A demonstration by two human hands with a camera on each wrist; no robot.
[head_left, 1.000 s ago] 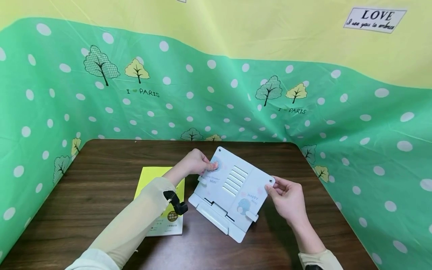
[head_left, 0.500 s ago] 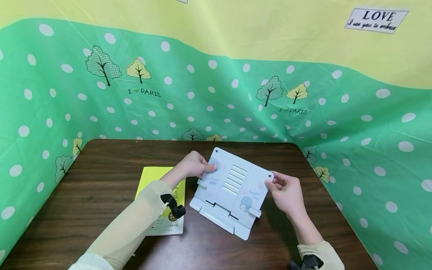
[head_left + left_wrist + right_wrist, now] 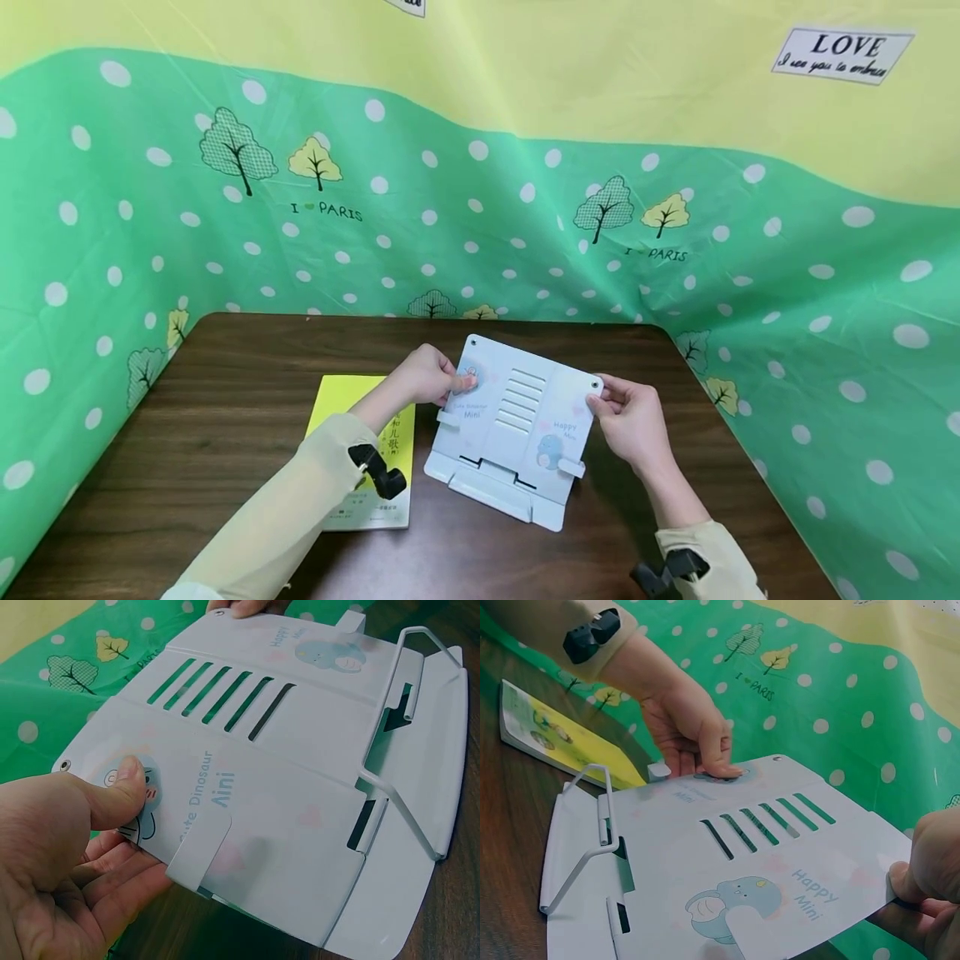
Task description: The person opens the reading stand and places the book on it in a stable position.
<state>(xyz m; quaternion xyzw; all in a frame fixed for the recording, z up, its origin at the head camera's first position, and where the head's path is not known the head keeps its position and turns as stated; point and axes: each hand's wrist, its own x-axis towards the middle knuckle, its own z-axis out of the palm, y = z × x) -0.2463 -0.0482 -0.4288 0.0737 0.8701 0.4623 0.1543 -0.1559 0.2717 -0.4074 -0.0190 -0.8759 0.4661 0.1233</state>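
The person's left hand (image 3: pixel 429 375) pinches one side edge and the right hand (image 3: pixel 633 423) an upper corner of the white stand (image 3: pixel 480 442), angled over the table (image 3: pixel 202 417) beside the yellow book (image 3: pixel 341 404); if either grip slips, it could swing and drop.

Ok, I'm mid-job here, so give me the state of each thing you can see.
White stand: tilted, ledge at the near end, nothing set on it; whether its lower edge touches the table is unclear.
Wire bracket: spans the ledge.
Book: closed, lying flat, partly hidden by the left arm.
Left hand: pinches the stand's left edge.
Right hand: pinches its far right corner.
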